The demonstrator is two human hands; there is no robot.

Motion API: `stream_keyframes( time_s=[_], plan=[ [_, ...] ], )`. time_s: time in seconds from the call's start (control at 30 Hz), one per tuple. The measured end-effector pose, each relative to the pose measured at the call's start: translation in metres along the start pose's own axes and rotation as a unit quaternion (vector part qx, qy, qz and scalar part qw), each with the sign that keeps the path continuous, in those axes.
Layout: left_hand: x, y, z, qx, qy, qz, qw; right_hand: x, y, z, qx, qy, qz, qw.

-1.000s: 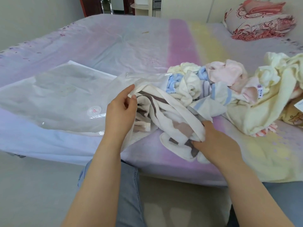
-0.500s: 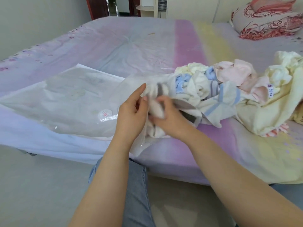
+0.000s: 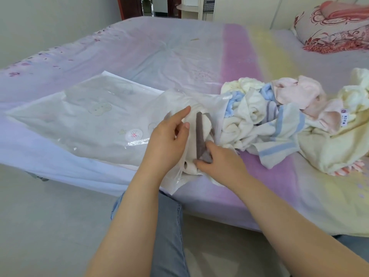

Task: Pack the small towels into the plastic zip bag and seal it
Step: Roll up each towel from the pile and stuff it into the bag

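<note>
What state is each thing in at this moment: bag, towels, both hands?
Plastic zip bag: flat on the bed, mouth held open, unsealed.
Brown-striped towel: bunched, partway into the bag's mouth.
Towel pile: crumpled, loose on the bed, unpacked.
Left hand: holds the bag's mouth.
Right hand: pushes the striped towel in.

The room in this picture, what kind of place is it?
Most likely a home bedroom: a wide bed with a pastel sheet, a floral pillow at its head, and a doorway behind.
</note>
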State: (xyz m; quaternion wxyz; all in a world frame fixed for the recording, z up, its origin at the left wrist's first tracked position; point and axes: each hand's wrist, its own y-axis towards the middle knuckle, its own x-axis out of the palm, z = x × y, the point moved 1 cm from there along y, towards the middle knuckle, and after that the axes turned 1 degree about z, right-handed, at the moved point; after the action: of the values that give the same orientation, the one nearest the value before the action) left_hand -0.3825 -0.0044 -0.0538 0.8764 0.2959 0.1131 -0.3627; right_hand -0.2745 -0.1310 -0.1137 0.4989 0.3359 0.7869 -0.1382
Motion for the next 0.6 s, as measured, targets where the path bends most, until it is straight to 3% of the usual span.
stream_keyframes(
  time_s=[0.1,0.27,0.4,0.47,0.6],
  plan=[
    [-0.007,-0.003,0.002,-0.012,-0.025,0.015,0.999,0.004,0.016,-0.029,-0.018,0.048,-0.039,0.998],
    [-0.034,0.001,0.004,-0.040,-0.105,0.062,0.992,0.017,0.072,-0.087,-0.086,0.152,-0.026,0.984],
    [-0.050,0.009,-0.001,-0.067,-0.127,0.132,0.981,0.036,0.086,-0.096,-0.160,0.177,-0.195,0.951],
    [-0.053,0.010,-0.005,-0.067,-0.120,0.156,0.978,0.041,0.072,-0.083,-0.158,0.232,-0.150,0.948],
    [-0.036,0.010,-0.011,-0.091,-0.120,0.167,0.974,0.026,0.030,-0.035,-0.110,0.272,0.098,0.951]
  ],
)
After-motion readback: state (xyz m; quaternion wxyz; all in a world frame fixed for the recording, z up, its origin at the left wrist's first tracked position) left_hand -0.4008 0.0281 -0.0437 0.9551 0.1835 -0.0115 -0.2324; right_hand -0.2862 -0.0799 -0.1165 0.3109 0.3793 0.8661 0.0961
